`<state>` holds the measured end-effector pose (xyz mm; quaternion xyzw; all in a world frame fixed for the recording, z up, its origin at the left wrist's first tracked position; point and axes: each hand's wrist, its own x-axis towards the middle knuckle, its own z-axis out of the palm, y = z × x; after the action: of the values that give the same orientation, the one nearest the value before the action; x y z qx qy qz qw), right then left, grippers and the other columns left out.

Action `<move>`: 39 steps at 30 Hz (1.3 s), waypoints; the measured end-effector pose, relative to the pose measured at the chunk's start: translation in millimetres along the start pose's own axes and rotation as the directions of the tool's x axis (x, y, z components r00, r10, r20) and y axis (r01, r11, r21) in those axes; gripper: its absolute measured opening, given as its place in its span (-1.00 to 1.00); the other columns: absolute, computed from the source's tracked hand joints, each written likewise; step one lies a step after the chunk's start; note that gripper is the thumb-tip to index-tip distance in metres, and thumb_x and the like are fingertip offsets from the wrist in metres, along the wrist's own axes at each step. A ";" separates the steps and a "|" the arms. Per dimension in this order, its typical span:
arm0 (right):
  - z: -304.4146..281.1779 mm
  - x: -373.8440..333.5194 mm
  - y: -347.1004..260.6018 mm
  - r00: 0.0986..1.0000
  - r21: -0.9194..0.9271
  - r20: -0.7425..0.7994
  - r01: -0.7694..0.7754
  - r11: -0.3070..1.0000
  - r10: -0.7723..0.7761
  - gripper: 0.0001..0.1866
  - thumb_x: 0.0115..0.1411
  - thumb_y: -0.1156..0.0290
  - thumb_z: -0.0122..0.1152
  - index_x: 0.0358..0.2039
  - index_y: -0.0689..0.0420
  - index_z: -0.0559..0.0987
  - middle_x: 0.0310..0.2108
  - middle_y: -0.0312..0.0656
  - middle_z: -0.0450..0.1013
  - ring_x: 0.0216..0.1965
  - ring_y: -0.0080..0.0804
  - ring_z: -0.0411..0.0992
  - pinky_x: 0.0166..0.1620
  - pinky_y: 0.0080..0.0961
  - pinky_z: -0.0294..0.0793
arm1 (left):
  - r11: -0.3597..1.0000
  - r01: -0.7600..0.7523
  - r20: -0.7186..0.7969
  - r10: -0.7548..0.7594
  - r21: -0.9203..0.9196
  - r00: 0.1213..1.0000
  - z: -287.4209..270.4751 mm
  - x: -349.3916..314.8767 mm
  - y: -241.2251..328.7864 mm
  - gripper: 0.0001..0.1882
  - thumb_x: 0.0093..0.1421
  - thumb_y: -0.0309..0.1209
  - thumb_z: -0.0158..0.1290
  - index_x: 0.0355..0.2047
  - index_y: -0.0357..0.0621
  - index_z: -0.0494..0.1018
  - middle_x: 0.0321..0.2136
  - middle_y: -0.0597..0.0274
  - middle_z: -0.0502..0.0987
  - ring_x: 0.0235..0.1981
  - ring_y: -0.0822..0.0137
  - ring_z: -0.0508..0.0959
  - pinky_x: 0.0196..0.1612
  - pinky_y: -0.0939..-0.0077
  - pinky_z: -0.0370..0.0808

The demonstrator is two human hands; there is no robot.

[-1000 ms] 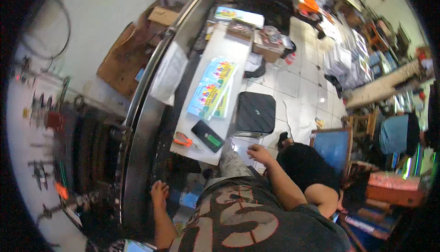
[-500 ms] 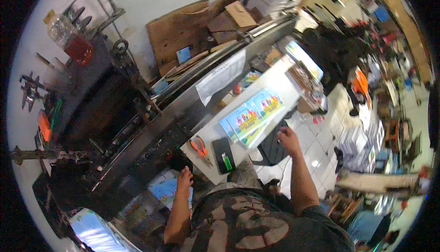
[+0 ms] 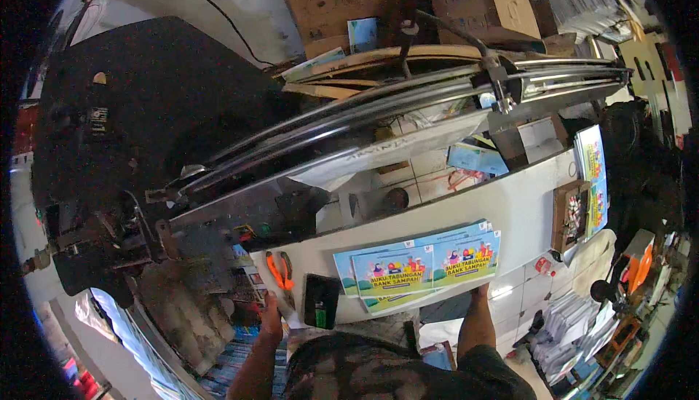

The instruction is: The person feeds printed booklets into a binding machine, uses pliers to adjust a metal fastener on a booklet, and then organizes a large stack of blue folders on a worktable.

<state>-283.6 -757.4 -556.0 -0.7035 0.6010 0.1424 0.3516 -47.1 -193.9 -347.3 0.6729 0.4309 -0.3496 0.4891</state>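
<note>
A stack of blue, green and yellow printed sheets lies fanned on a long white tabletop. Left of it are a black phone and orange-handled pliers. My left hand is at the tabletop's near left corner, beside the pliers, its fingers partly hidden and its grip unclear. On the other side my right hand reaches to the near edge, just below the sheets. The tabletop edge covers its fingers, so any hold cannot be made out.
Beyond the tabletop runs a long metal rail with a clamp-like fitting. A small brown box and more printed sheets sit at its right end. Paper stacks stand on the tiled floor at right. A large dark panel fills the upper left.
The view has turned and come nearer to the tabletop. My right hand, earlier above a dark object beside the sheets, is now at the near edge; my left hand has come to the left corner.
</note>
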 end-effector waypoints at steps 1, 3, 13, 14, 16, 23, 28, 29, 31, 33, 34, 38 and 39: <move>4.4 1.8 9.5 1.000 0.015 0.018 0.023 1.000 -0.023 -0.53 0.11 0.23 0.23 -0.02 0.20 0.47 0.02 0.05 0.42 0.06 -0.01 0.37 0.10 -0.18 0.35 | 0.992 -0.060 0.098 0.071 -0.114 0.993 7.0 -3.9 2.9 -0.29 0.37 0.04 -0.26 0.31 -0.24 0.00 0.31 0.09 0.06 0.30 0.23 0.08 0.32 0.35 -0.02; 14.7 -5.3 37.4 0.994 0.027 0.046 0.098 0.995 -0.099 -0.55 0.11 0.22 0.21 -0.03 0.19 0.48 0.01 0.04 0.43 0.04 0.00 0.38 0.09 -0.16 0.35 | 0.972 -0.137 0.148 0.167 -0.191 0.975 23.3 -19.5 13.9 -0.31 0.37 0.04 -0.27 0.32 -0.20 0.01 0.31 0.11 0.07 0.30 0.24 0.09 0.32 0.35 -0.01; 12.9 -21.7 -16.9 0.889 -0.128 0.412 0.276 0.953 -0.202 -0.68 0.09 0.32 0.10 -0.17 0.20 0.56 -0.06 0.04 0.47 0.03 0.01 0.39 0.06 -0.08 0.36 | 0.951 -0.277 -0.089 0.267 -0.139 0.960 48.3 -8.5 -6.8 -0.38 0.36 0.07 -0.28 0.23 -0.13 0.15 0.10 0.14 0.32 0.10 0.30 0.30 0.18 0.35 0.22; 10.8 -14.7 -28.4 0.872 -0.169 0.438 0.319 0.932 -0.219 -0.68 0.09 0.32 0.10 -0.17 0.20 0.56 -0.07 0.04 0.47 0.02 0.01 0.40 0.06 -0.08 0.37 | 0.939 -0.325 -0.117 0.313 -0.108 0.943 50.1 -9.4 -11.7 -0.37 0.35 0.08 -0.27 0.21 -0.14 0.18 0.08 0.13 0.34 0.08 0.29 0.32 0.15 0.33 0.24; 13.6 0.9 -38.3 0.845 -0.233 0.474 0.393 0.890 -0.249 -0.68 0.09 0.33 0.09 -0.18 0.20 0.56 -0.07 0.05 0.47 0.02 0.01 0.40 0.06 -0.07 0.37 | 0.909 -0.416 -0.190 0.403 -0.031 0.895 58.0 -23.8 -3.9 -0.37 0.33 0.10 -0.24 0.16 -0.17 0.22 0.02 0.09 0.40 0.04 0.26 0.37 0.11 0.32 0.28; 36.0 60.4 -61.9 0.741 -0.364 0.563 0.620 0.695 -0.365 -0.69 0.07 0.34 0.09 -0.19 0.20 0.56 -0.09 0.05 0.48 0.01 0.01 0.40 0.06 -0.07 0.37 | 0.883 -0.401 -0.520 0.468 0.244 0.715 83.2 -24.9 0.6 -0.29 0.28 0.18 -0.27 0.01 -0.28 0.36 -0.08 -0.26 0.46 -0.01 -0.17 0.46 0.04 0.18 0.35; 31.9 76.0 -64.2 0.657 -0.379 0.602 0.736 0.562 -0.454 -0.69 0.06 0.35 0.08 -0.20 0.21 0.57 -0.10 0.06 0.48 0.00 0.02 0.41 0.05 -0.07 0.38 | 0.855 -0.421 -0.503 0.519 0.304 0.691 80.3 -15.8 5.0 -0.15 0.23 0.31 -0.37 0.09 -0.24 0.34 -0.01 -0.23 0.45 0.08 -0.13 0.41 0.10 0.06 0.31; 36.2 78.5 -64.1 0.612 -0.379 0.646 0.776 0.504 -0.456 -0.69 0.06 0.35 0.08 -0.20 0.21 0.57 -0.10 0.06 0.48 0.00 0.02 0.41 0.05 -0.06 0.38 | 0.880 -0.405 -0.527 0.473 0.248 0.706 70.0 -20.0 -10.8 -0.15 0.22 0.31 -0.37 0.10 -0.24 0.33 0.00 -0.22 0.45 0.08 -0.12 0.41 0.10 0.06 0.31; 30.3 74.9 -61.8 0.592 -0.387 0.642 0.799 0.461 -0.487 -0.69 0.06 0.35 0.08 -0.21 0.21 0.57 -0.11 0.06 0.49 0.00 0.02 0.41 0.05 -0.06 0.38 | 0.833 -0.464 -0.496 0.553 0.301 0.670 74.3 2.7 -10.8 -0.14 0.22 0.31 -0.36 0.10 -0.24 0.34 0.01 -0.20 0.45 0.08 -0.11 0.42 0.11 0.05 0.31; 31.6 75.4 -61.5 0.541 -0.392 0.679 0.839 0.378 -0.497 -0.69 0.05 0.35 0.08 -0.21 0.21 0.57 -0.11 0.06 0.49 0.00 0.02 0.42 0.05 -0.06 0.38 | 0.807 -0.465 -0.502 0.591 0.365 0.631 72.7 3.1 -23.6 -0.16 0.22 0.30 -0.34 0.08 -0.25 0.35 0.01 -0.19 0.45 0.07 -0.10 0.43 0.10 0.05 0.32; 24.5 74.8 -60.8 0.539 -0.407 0.672 0.841 0.355 -0.507 -0.69 0.05 0.36 0.08 -0.21 0.21 0.57 -0.11 0.07 0.49 -0.01 0.02 0.42 0.05 -0.06 0.38 | 0.797 -0.480 -0.474 0.604 0.368 0.641 80.3 -4.1 -11.8 -0.17 0.22 0.29 -0.33 0.06 -0.26 0.37 0.01 -0.18 0.45 0.06 -0.10 0.44 0.10 0.05 0.33; 26.4 75.4 -58.2 0.474 -0.422 0.730 0.879 0.221 -0.493 -0.70 0.05 0.36 0.07 -0.22 0.22 0.58 -0.12 0.07 0.49 -0.01 0.02 0.42 0.04 -0.06 0.38 | 0.804 -0.498 -0.553 0.589 0.325 0.590 86.2 -36.7 -14.4 -0.20 0.23 0.26 -0.28 -0.04 -0.34 0.41 -0.05 -0.19 0.47 -0.02 -0.09 0.50 0.03 0.05 0.41; 25.0 74.6 -57.8 0.470 -0.436 0.735 0.880 0.190 -0.489 -0.70 0.04 0.36 0.07 -0.23 0.22 0.58 -0.12 0.07 0.49 -0.01 0.03 0.42 0.04 -0.06 0.38 | 0.771 -0.534 -0.564 0.626 0.347 0.538 89.3 -32.4 -17.7 -0.19 0.23 0.25 -0.28 -0.06 -0.36 0.42 -0.06 -0.19 0.48 -0.03 -0.09 0.51 0.02 0.06 0.43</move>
<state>-205.6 -794.6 -601.6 -0.9193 -0.0233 0.3617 0.1534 -80.2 -284.7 -349.4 0.8854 0.3004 0.0619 0.3493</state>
